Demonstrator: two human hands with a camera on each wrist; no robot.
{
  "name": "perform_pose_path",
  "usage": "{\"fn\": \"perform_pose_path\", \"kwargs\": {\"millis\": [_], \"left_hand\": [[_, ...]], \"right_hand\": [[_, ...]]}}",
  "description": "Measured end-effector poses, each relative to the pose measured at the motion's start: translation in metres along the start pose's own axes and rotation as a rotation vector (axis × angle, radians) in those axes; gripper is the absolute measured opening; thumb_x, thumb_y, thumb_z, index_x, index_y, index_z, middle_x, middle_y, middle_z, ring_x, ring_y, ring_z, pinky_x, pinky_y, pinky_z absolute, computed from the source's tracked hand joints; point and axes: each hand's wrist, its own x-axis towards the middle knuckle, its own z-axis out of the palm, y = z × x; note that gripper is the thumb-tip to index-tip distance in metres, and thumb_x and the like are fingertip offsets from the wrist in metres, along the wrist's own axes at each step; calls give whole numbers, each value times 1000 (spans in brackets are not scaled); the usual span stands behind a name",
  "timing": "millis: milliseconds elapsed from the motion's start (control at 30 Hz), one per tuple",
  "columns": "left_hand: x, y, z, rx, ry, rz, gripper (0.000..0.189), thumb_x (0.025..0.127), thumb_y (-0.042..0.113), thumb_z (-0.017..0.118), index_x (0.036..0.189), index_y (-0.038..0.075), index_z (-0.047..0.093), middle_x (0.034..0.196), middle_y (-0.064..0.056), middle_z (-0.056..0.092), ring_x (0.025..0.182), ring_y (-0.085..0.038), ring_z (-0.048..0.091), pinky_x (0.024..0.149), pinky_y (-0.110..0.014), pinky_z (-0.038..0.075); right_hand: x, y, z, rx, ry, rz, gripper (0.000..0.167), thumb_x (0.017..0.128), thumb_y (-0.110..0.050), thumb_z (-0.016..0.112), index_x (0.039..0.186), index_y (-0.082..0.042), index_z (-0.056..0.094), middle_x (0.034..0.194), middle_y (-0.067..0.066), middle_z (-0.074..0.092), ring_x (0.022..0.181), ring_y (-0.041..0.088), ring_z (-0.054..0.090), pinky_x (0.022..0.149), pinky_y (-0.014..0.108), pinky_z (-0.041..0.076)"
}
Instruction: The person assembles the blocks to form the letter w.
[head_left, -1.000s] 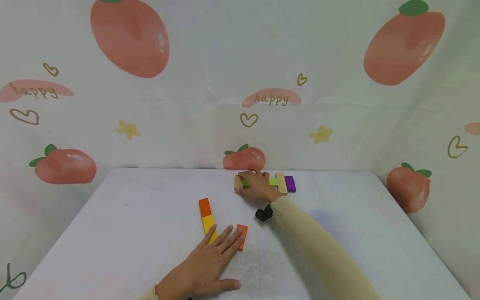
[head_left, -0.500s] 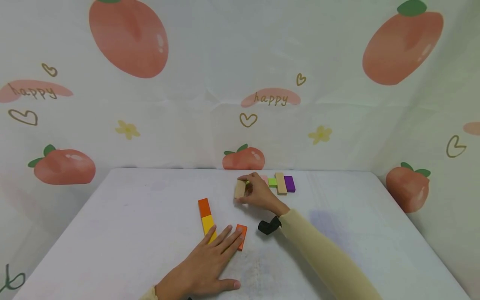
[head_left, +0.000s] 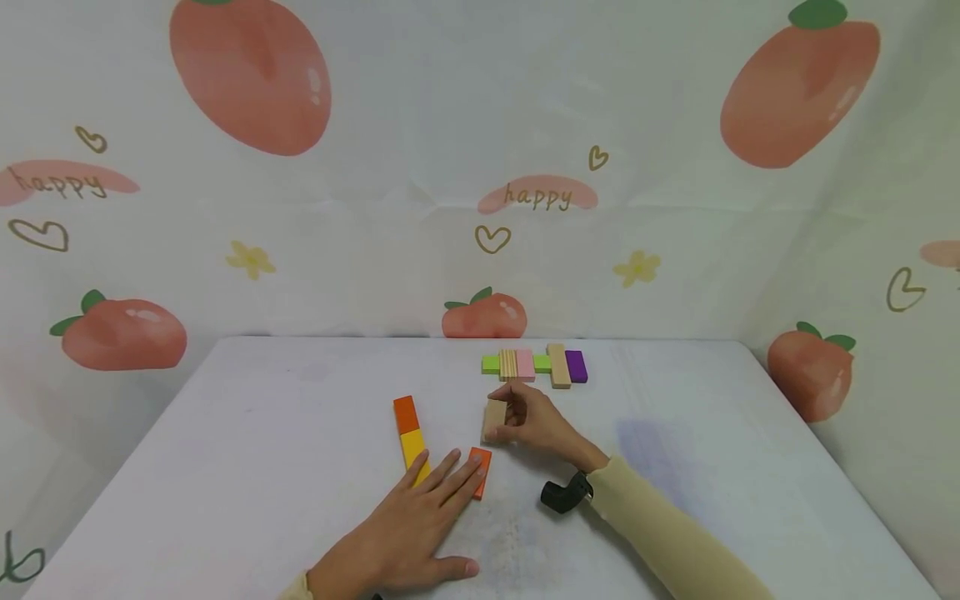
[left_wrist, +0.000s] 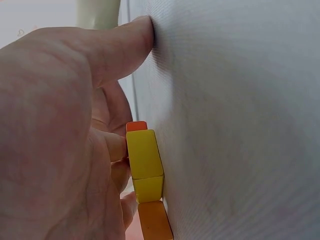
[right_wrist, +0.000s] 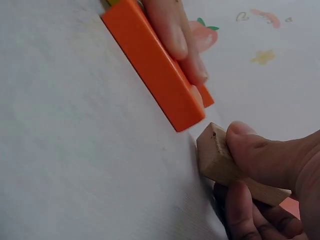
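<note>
My right hand (head_left: 546,425) pinches a plain wooden block (head_left: 492,419) between thumb and fingers, just beyond an orange-red block (head_left: 484,483). In the right wrist view that wooden block (right_wrist: 214,156) is tilted, its end close to the orange block (right_wrist: 155,70). My left hand (head_left: 412,525) lies spread on the table, its straight fingers resting on the orange-red block and over the near end of a yellow block (head_left: 412,446). Another orange block (head_left: 406,415) touches the yellow one's far end. In the left wrist view, a yellow block (left_wrist: 145,155) stands beside the fingers; what lies under the palm is partly hidden.
A row of blocks lies near the table's back edge: green (head_left: 491,364), striped (head_left: 508,365), pink (head_left: 525,365), another green (head_left: 542,363), plain wooden (head_left: 559,367) and purple (head_left: 576,367). A printed cloth (head_left: 375,275) rises behind the white table (head_left: 225,467).
My right hand has taken the wooden block from the left end of the back row and brought it nearer, towards the left hand. The left hand stays in place.
</note>
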Motion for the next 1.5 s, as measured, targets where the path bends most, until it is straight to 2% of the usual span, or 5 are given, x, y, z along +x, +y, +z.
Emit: {"fn": "perform_pose_path", "kwargs": {"millis": [300, 533, 1067, 1267, 1500], "left_hand": [[0, -1, 1, 9, 18, 8, 97, 94, 79, 30, 162, 11, 23, 169, -4, 18, 154, -30, 17, 118, -64, 15], [-1, 0, 1, 26, 36, 12, 96, 94, 79, 31, 162, 10, 26, 168, -4, 20, 154, -30, 20, 117, -64, 17], [1, -1, 1, -4, -9, -9, 97, 93, 81, 29, 162, 13, 25, 169, -2, 18, 155, -29, 14, 119, -64, 12], [2, 0, 0, -32, -20, -16, 97, 92, 82, 30, 162, 15, 25, 169, 0, 18, 155, -28, 13, 119, -65, 9], [3, -1, 1, 7, 30, -1, 98, 92, 82, 30, 161, 13, 29, 168, -1, 22, 155, -29, 14, 118, -66, 7]], "right_hand": [[-5, -3, 9, -43, 13, -17, 49, 81, -16, 87, 122, -3, 63, 90, 0, 64, 75, 13, 57, 66, 22, 49], [-7, -4, 10, -136, 50, -11, 49, 80, -23, 89, 120, -7, 67, 102, -2, 62, 87, 15, 57, 73, 24, 49], [-5, -4, 13, -259, 28, 19, 50, 82, -31, 86, 121, -3, 73, 97, -2, 57, 88, 15, 51, 72, 25, 43], [-7, -5, 12, -251, 24, 19, 50, 84, -31, 85, 122, -1, 72, 98, 1, 57, 87, 16, 50, 72, 25, 42], [-7, -2, 12, -189, 60, 18, 40, 91, -26, 78, 121, -1, 73, 99, 1, 61, 86, 15, 54, 73, 26, 46]]}}
